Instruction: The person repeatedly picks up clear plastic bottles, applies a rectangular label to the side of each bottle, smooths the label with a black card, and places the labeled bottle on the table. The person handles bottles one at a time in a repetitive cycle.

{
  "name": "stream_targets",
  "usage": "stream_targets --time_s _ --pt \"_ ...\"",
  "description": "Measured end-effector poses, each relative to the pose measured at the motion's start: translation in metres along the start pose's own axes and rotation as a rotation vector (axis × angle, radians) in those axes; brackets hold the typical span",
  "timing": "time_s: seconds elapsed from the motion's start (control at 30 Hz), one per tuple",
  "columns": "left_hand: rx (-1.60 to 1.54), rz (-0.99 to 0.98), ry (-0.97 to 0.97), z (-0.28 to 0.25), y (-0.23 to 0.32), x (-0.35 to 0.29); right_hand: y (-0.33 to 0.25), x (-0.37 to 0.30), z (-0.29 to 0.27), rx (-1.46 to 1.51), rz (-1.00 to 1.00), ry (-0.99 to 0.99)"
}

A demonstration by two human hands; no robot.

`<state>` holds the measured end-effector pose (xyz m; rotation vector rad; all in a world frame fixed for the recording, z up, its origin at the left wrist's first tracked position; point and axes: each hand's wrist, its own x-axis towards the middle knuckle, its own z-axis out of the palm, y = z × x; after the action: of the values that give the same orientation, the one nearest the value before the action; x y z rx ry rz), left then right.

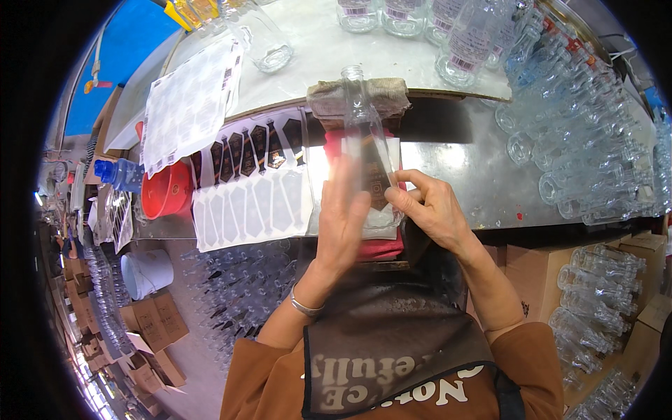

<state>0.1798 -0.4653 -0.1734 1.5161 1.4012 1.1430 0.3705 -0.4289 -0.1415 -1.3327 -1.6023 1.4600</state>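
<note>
A clear glass bottle (357, 105) lies in front of me, its neck on a folded grey-beige cloth (392, 96) and its base toward me. A dark, tie-shaped label (376, 175) covers its upper face. My left hand (341, 213) is blurred, its fingers stretched out flat along the bottle's left side. At the lower right side of the bottle, my right hand (432, 210) grips the glass with bent thumb and fingers beside the label's edge. Left of the bottle lies a label sheet (253, 210) with several dark tie-shaped labels at its far end and bare backing nearer me.
Many clear bottles (567, 140) lie stacked at the right, and several labelled bottles (465, 45) stand at the back. White sheets (189, 98), a red bucket (166, 190) and a blue-capped bottle (120, 173) are at the left. More bottles (241, 283) stand below the table, beside cardboard boxes (154, 322).
</note>
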Motion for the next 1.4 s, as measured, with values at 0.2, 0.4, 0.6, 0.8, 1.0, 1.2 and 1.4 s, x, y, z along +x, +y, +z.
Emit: stream_targets --time_s 0.2,0.4,0.6,0.8,1.0,1.2,1.4 --pt "0.003 -0.009 -0.002 -0.001 -0.002 0.0 0.015 0.006 -0.011 0.196 -0.04 -0.034" --pt "0.004 -0.007 0.0 -0.002 -0.001 0.0 -0.019 0.013 -0.032 0.28 -0.17 0.007" --pt "-0.095 -0.011 -0.018 -0.004 -0.002 -0.001 -0.042 0.044 -0.027 -0.122 -0.57 0.354" --pt "0.016 0.149 -0.131 -0.028 0.0 -0.014 -0.031 -0.026 -0.016 -0.302 -0.863 -0.094" --pt "0.056 0.105 -0.075 -0.02 0.006 -0.016 -0.05 0.01 -0.004 -0.508 -1.006 0.04" --pt "0.112 0.142 -0.076 -0.018 0.008 -0.016 -0.063 0.055 -0.022 -0.511 -0.843 0.22" --pt "0.076 0.098 -0.144 -0.026 0.009 -0.016 -0.056 0.075 -0.034 -0.423 -0.734 0.276"
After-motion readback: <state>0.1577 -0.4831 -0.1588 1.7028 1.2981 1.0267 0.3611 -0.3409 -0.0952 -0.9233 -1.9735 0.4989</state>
